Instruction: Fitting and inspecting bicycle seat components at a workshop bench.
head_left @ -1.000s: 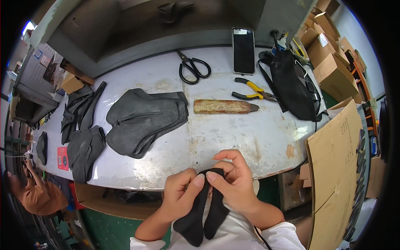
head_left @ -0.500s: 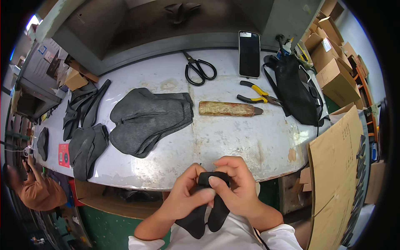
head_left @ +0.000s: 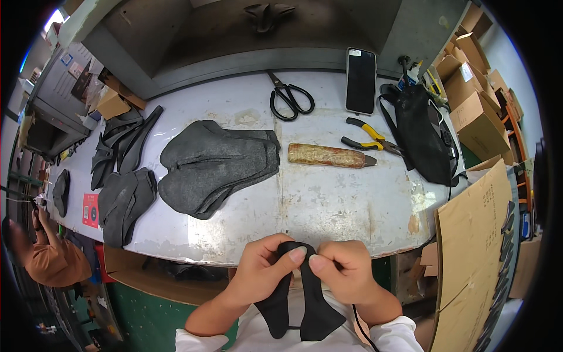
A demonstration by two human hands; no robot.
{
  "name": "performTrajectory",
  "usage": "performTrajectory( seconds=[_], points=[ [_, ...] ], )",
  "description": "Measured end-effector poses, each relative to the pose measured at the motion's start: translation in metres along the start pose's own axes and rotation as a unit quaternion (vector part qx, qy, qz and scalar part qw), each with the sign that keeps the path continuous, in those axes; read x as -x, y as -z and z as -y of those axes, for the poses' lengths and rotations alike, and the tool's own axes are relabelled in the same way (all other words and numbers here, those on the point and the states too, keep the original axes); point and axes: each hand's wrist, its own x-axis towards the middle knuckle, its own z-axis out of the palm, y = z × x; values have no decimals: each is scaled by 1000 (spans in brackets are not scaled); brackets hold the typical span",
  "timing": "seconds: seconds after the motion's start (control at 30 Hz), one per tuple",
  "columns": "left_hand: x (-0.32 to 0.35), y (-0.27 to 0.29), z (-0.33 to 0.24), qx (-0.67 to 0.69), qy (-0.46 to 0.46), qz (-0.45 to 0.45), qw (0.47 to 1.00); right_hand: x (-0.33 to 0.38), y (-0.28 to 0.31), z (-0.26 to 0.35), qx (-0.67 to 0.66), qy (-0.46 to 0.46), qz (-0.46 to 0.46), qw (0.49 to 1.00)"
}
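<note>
Scuffed and pale, a desk (head_left: 352,199) is stretching across a workshop, with cardboard boxes (head_left: 482,126) crowding the right side and a co-worker (head_left: 56,261) showing at the left. By its near edge, a black piece (head_left: 313,299) is hanging in front of the person's body, two long lobes dangling from a bend at the top. The left hand (head_left: 261,270) and the right hand (head_left: 347,273) are both gripping it, each clamping thumb and fingers together on that bend, side by side. Handling of this piece is looking under way rather than finished, since neither hand is letting it go. Farther off, a stack of dark grey pieces (head_left: 217,158) is lying left of centre, with a smaller grey pile (head_left: 124,199) sitting to its left; neither hand is touching them, and whether they are awaiting work is not showing. Scissors (head_left: 281,87), pliers (head_left: 378,139) and a wrapped-handle tool (head_left: 326,156) are resting unused beyond the hands.
</note>
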Motion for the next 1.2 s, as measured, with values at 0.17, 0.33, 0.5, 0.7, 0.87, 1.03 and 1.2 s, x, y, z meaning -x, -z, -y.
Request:
performTrajectory(
  seconds=[0.17, 0.33, 0.5, 0.7, 0.87, 1.03, 1.2],
  points=[
    [-5, -3, -4, 15, -11, 35, 999, 5, 2, -8, -229, -155, -3, 961],
    [-11, -4, -9, 56, 22, 62, 996, 6, -6, -28, -220, -110, -43, 968],
    [-20, -5, -19, 89, 28, 104, 990, 6, 1, -35, -189, -86, -40, 977],
    [-20, -5, -106, -90, -82, 41, 992, 26, 40, -62, -196, -70, -176, 962],
    [-70, 28, -179, -490, -626, -246, 555, 36, 48, -72, -109, -43, -263, 958],
    [-169, 77, -235, -571, -628, -235, 474, 29, 47, -68, -51, 0, -217, 975],
    [-252, 106, -208, -644, -520, -248, 504, 31, 53, -70, -56, 25, -218, 974]
  ],
)
